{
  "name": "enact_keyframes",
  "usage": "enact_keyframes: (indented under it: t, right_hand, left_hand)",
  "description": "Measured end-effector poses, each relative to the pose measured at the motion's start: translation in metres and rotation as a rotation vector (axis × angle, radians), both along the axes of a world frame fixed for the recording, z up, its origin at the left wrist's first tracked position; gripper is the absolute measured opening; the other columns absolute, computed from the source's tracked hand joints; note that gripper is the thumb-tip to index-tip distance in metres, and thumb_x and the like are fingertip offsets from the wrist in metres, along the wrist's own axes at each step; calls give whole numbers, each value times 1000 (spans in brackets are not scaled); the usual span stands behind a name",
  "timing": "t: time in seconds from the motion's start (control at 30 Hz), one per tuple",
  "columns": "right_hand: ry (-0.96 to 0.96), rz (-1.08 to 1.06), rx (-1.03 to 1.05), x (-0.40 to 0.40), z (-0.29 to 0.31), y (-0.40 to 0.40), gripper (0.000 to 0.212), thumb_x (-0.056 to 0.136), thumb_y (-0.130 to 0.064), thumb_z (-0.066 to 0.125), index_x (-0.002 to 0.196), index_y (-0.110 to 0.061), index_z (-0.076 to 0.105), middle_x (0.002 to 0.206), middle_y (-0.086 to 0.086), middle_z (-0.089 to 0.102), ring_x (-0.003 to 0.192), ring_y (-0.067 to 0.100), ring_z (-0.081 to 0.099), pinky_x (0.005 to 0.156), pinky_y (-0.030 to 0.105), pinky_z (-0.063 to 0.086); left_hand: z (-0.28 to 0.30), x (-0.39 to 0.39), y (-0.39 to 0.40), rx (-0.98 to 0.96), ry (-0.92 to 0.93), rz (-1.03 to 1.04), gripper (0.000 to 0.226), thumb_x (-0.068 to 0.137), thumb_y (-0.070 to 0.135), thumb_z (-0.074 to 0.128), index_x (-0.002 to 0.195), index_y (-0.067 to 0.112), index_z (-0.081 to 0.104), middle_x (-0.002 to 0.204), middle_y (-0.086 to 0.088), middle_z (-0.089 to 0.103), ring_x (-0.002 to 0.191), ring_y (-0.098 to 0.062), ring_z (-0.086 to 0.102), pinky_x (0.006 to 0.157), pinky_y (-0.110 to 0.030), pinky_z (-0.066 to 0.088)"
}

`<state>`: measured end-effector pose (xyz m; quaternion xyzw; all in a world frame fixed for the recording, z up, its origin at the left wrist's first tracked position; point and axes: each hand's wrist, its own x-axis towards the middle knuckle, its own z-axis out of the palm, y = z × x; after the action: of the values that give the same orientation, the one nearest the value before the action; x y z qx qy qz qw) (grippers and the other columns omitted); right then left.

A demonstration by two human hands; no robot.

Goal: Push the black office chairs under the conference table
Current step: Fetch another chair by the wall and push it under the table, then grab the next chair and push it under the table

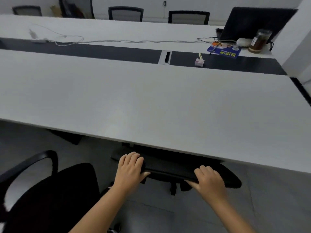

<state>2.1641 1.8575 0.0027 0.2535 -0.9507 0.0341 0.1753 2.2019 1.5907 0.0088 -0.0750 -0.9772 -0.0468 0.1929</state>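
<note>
A black office chair (171, 167) stands tucked against the near edge of the long white conference table (134, 101), its seat hidden beneath the tabletop. Only the top of its backrest shows. My left hand (130, 169) grips the left part of that backrest top, fingers curled over it. My right hand (209, 180) grips the right part the same way. A second black office chair (50, 195) stands at the lower left, pulled out from the table, with its armrest and seat in full view.
Across the table stand several more chairs (125, 13) against the far edge. A laptop (252, 22), a jar (260, 41), a blue booklet (224, 51), a small pink object (200, 61) and a white cable (117, 41) lie on the far half. A white pillar (299, 47) rises at right.
</note>
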Motion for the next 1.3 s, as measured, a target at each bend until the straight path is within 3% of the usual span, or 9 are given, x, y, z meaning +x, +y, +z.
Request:
enact_keyframes:
  t: [0.1, 0.23, 0.4, 0.6, 0.7, 0.8, 0.97, 1.1, 1.3]
  right_hand:
    - [-101, 27, -98, 3, 5, 6, 35, 62, -42, 77, 63, -11, 62, 56, 2, 55, 49, 21, 54, 41, 27, 39]
    - [-243, 180, -239, 29, 27, -20, 66, 90, -58, 25, 85, -9, 68, 85, 7, 69, 94, 20, 51, 86, 44, 39]
    - [-640, 544, -303, 116, 18, -75, 63, 89, -61, 21, 83, -18, 68, 88, 2, 72, 101, 15, 47, 93, 28, 32]
    - [-792, 1014, 124, 207, -29, -109, 43, 87, -65, 9, 106, -45, 43, 77, -8, 71, 86, 7, 49, 98, -2, 9]
    - [-1038, 1072, 378, 271, -11, -147, 72, 74, -81, 19, 119, -34, 49, 93, -8, 67, 94, 6, 59, 91, 6, 32]
    - [-1193, 1022, 438, 356, -9, -192, 103, 54, -87, 41, 134, -21, 35, 136, -3, 43, 125, 13, 41, 95, 17, 33]
    - [-1233, 1123, 357, 505, 5, -257, 51, 87, -29, 55, 131, -9, 40, 136, 5, 45, 126, 15, 40, 94, 15, 28]
    - [-1274, 1191, 411, 574, 12, -284, 62, 82, -45, 56, 131, -12, 39, 132, -2, 44, 121, 10, 41, 93, 12, 29]
    - [-1321, 1054, 476, 609, -1, -340, 65, 79, -46, 60, 131, -15, 38, 130, -3, 44, 115, 9, 43, 87, 13, 30]
  left_hand:
    - [1, 47, 35, 298, -83, 165, 43, 91, 48, 27, 110, 15, 47, 118, 0, 55, 113, -18, 40, 106, -28, 24]
    - [10, 133, 80, 1072, -166, 571, 33, 77, 47, 45, 109, 38, 42, 117, 28, 37, 110, 9, 37, 97, -15, 33]
    - [-11, 247, 95, 1591, -100, 1024, 35, 86, -2, 51, 90, 33, 50, 109, -4, 54, 96, -4, 53, 68, 3, 40]
    - [-5, 399, 115, 1661, 229, 1523, 35, 80, -8, 57, 74, 26, 58, 88, -11, 62, 77, 5, 61, 60, 5, 39]
    - [-4, 471, 123, 1696, 362, 1633, 21, 84, -2, 54, 88, 18, 59, 97, -8, 60, 74, 8, 59, 59, 3, 41]
    - [0, 547, 117, 1673, 514, 1679, 19, 85, -4, 50, 98, 10, 54, 103, -9, 57, 88, -11, 54, 61, 4, 40]
    - [12, 671, 93, 1577, 724, 1742, 21, 86, -2, 50, 102, 12, 51, 96, 7, 56, 93, -10, 51, 63, 6, 37]
    - [17, 747, 63, 1557, 809, 1752, 25, 86, -5, 49, 96, 18, 51, 95, 13, 55, 80, 15, 56, 64, 5, 38]
    - [-12, 801, 9, 1660, 721, 1772, 20, 84, -8, 50, 100, 5, 53, 100, -10, 59, 88, -7, 59, 60, 4, 40]
